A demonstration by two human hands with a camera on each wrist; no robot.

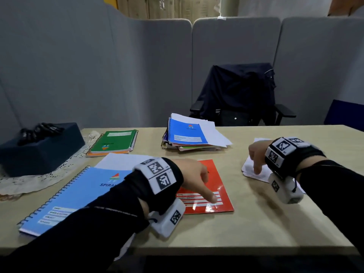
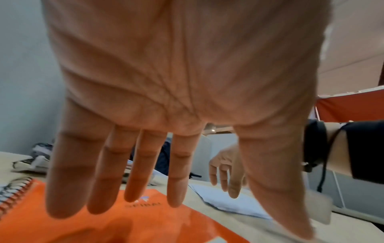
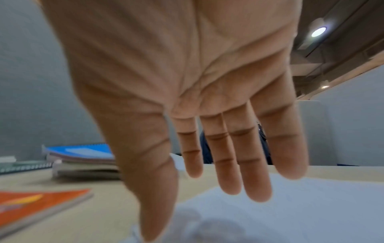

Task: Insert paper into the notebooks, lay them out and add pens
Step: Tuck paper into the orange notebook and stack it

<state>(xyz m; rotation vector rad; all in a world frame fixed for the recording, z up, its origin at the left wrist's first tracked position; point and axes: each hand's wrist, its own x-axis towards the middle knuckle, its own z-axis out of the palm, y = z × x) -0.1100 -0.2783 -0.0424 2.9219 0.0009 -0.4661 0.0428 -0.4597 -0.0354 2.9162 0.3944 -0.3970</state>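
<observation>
A red notebook [image 1: 212,186] lies shut in the middle of the table, and my left hand [image 1: 197,178] hovers over it with straight fingers [image 2: 141,172], holding nothing. The same notebook [image 2: 124,222] shows under that hand in the left wrist view. My right hand [image 1: 256,154] reaches down with straight fingers [image 3: 239,164] over loose white paper sheets [image 1: 254,172] at the right; contact is unclear. A light blue spiral notebook [image 1: 74,196] lies at the near left with a sheet tucked under its cover. Black pens [image 1: 39,131] rest on a dark box [image 1: 41,150].
A green notebook [image 1: 116,142] lies at the back left on an orange one. A pile of notebooks and papers topped by a blue one [image 1: 187,134] sits at the back centre. A chair with a dark jacket [image 1: 240,95] stands behind the table. Grey partitions [image 1: 98,66] enclose the space.
</observation>
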